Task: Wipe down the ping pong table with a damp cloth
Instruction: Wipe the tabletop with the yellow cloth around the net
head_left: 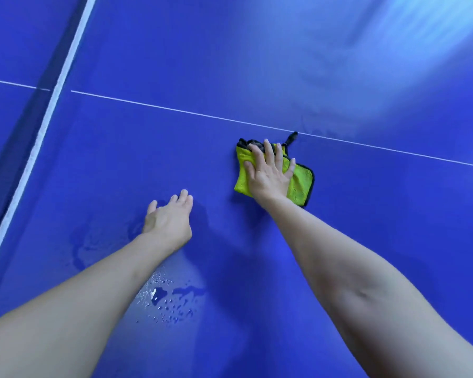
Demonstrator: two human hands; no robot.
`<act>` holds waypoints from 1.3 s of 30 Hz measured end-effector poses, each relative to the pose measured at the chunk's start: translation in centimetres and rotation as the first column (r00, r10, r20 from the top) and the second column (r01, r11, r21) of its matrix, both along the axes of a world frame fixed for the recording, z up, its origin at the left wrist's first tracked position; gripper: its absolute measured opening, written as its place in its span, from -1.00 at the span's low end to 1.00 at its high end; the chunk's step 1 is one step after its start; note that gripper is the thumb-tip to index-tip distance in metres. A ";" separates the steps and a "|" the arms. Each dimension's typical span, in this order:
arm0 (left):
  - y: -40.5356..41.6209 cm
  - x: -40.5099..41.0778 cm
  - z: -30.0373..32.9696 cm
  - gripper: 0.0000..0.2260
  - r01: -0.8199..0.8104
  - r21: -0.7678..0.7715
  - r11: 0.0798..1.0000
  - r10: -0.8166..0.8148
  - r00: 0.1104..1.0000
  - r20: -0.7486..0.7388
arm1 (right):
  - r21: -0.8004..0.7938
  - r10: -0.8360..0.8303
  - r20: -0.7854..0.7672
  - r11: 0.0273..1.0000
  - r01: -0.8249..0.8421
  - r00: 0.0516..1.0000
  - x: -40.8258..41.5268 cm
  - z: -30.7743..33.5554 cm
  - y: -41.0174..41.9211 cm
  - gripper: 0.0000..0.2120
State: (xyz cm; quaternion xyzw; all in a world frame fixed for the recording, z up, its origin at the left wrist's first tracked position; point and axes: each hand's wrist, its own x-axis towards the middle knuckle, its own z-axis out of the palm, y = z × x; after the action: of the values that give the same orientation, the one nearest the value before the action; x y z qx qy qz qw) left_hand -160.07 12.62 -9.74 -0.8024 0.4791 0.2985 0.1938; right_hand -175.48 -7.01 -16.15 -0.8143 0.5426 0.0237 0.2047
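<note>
Blue laminate fills the frame as a person leans over a ping pong table (257, 64), the right hand (268, 173) pressing flat, fingers spread and straight, on a folded yellow-green cloth (301, 184) edged in black. The cloth lies just short of the thin white centre line (175, 110), its small black hanging loop (292, 137) touching that line. The left hand (170, 219) rests open on the bare surface beside it, fingers relaxed and holding nothing.

The job appears to be partly done. Faint damp smears show beyond the line and near the left hand, suggesting those patches have been covered, while a puddle and scattered water droplets (164, 296) sit between the forearms, unwiped. The stretch toward the wide white edge line (43, 126) also looks untouched, though glare makes that hard to judge.

Most of the table is cut off, so the share left cannot be told. The bright wash at the upper right hides any streaks there, and the cloth's underside is out of sight.
</note>
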 end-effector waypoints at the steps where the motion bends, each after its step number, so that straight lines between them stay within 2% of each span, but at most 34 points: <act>1: 0.1 -0.2 -0.4 -0.34 0.008 0.011 1.000 -0.008 1.000 0.008 | -0.002 0.003 0.002 1.000 -0.003 1.000 0.6 0.0 -1.7 -0.55; 7: -0.1 -0.2 -0.6 -0.28 0.029 0.017 0.999 -0.030 0.999 0.036 | -0.029 0.028 0.016 0.999 -0.028 0.999 3.2 -0.2 -8.3 -0.54; 14: 0.4 -0.5 -0.2 -0.32 0.101 -0.056 0.993 -0.098 0.994 0.048 | -0.040 0.043 -0.016 0.998 -0.044 0.999 2.7 -0.2 -4.5 -0.50; 19: 2.0 -0.2 0.5 -0.54 0.156 -0.229 0.961 -0.136 0.986 0.102 | -0.064 0.126 -0.016 0.990 -0.127 0.992 0.6 -0.5 4.6 -0.50; 21: 4.2 -0.5 0.6 -0.54 0.156 -0.272 0.950 -0.132 0.986 0.105 | -0.083 0.146 -0.006 0.986 -0.146 0.989 -0.3 -0.6 8.7 -0.50; 24: 8.7 -1.1 0.7 -0.48 0.134 -0.297 0.946 -0.104 0.988 0.116 | -0.103 0.166 -0.006 0.981 -0.166 0.986 -1.7 -0.7 15.3 -0.51; 32: 24.1 -3.5 2.3 -0.50 0.069 -0.360 0.931 -0.040 0.995 0.087 | -0.128 0.197 -0.015 0.972 -0.197 0.980 -5.1 -0.7 34.3 -0.52; 39: 36.1 -4.5 1.9 -0.53 0.026 -0.293 0.956 -0.015 0.999 0.042 | -0.174 0.201 -0.011 0.964 -0.199 0.980 -6.9 -1.6 47.2 -0.54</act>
State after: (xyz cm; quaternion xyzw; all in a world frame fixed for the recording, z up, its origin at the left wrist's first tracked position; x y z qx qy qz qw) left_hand -164.59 48.75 -7.86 -0.8229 0.5225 0.2064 0.0849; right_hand -182.40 40.15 -17.78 -0.8798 0.4569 -0.0063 0.1312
